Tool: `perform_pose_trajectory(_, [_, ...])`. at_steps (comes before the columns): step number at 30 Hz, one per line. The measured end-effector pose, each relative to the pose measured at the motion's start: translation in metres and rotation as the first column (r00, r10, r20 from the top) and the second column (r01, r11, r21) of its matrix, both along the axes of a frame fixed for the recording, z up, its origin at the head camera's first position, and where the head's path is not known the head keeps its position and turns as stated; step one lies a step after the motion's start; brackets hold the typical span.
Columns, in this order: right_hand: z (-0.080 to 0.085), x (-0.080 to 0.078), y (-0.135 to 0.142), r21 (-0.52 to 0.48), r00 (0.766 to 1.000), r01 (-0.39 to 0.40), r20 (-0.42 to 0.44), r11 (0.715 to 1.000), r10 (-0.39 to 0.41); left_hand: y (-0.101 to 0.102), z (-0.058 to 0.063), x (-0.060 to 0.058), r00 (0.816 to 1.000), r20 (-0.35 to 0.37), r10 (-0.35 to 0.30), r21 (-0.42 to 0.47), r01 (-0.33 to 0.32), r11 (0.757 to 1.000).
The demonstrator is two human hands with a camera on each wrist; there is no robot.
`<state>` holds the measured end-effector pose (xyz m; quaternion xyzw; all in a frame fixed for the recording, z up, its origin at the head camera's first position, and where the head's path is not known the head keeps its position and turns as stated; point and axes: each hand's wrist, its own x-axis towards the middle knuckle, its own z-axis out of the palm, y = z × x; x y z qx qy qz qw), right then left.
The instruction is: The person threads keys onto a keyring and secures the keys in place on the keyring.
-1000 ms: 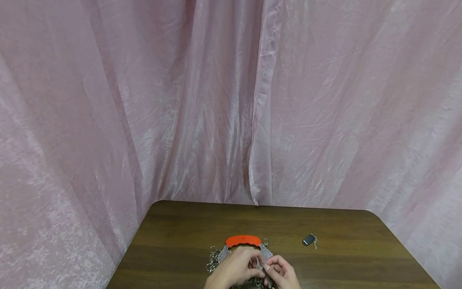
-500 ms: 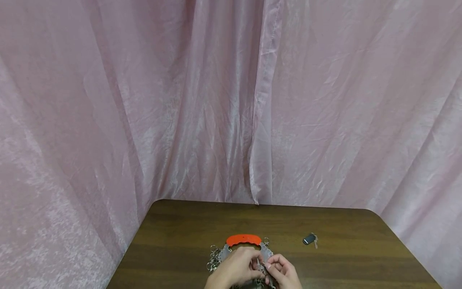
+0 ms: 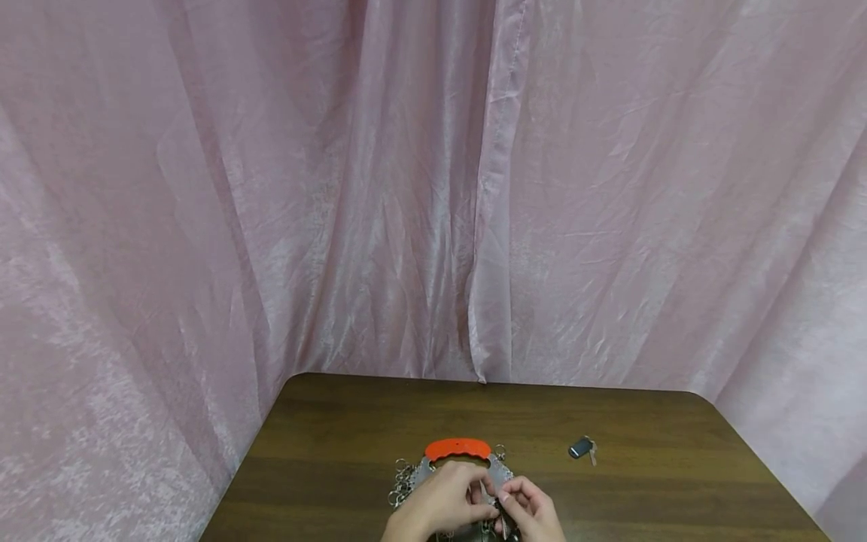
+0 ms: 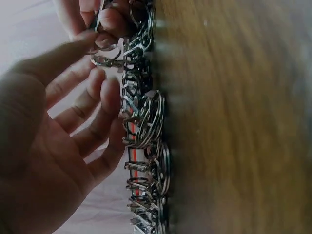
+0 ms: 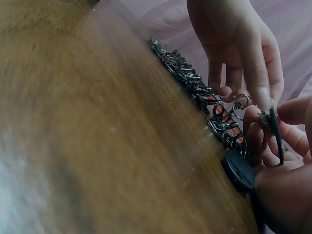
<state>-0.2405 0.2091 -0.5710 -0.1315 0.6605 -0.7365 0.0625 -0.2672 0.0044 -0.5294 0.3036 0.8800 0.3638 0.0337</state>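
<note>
A flat metal key holder with an orange handle (image 3: 457,449) lies on the table, many clips and split rings (image 4: 151,122) along its edge. My left hand (image 3: 443,497) is over its middle; thumb and index finger pinch a small metal ring there, the other fingers loosely bent. Right beside it, my right hand (image 3: 531,512) pinches a key ring with a thin dark piece (image 5: 277,136) on it, seen edge-on. The fingertips of both hands nearly meet, hiding the exact join. A black oval key fob (image 5: 239,170) sits below the right hand's fingers in the right wrist view.
Another dark key fob with a small key (image 3: 581,449) lies on the wooden table (image 3: 352,421), to the right of the holder. Behind the table's rounded far edge hangs a pink curtain (image 3: 420,226).
Both hands stay almost in place. The right hand's fingers shift slightly, and the dark piece between the hands has turned a little. The holder and the fob on the table have not moved.
</note>
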Motion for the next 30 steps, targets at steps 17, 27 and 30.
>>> perform_pose_trajectory(17, [0.009,0.012,-0.012,0.308,0.941,0.211,-0.321,0.928,-0.108,-0.02,0.017,-0.004,0.995,-0.056,0.083,0.17,-0.072,0.983])
perform_pose_trajectory(27, [0.039,0.005,0.001,0.498,0.765,0.453,-0.643,0.739,-0.035,-0.014,0.023,-0.003,0.962,-0.147,0.231,0.087,-0.221,0.972])
perform_pose_trajectory(30, [0.048,-0.001,0.006,0.543,0.694,0.567,-0.72,0.62,-0.005,-0.013,0.02,-0.002,0.929,-0.21,0.305,0.045,-0.302,0.952])
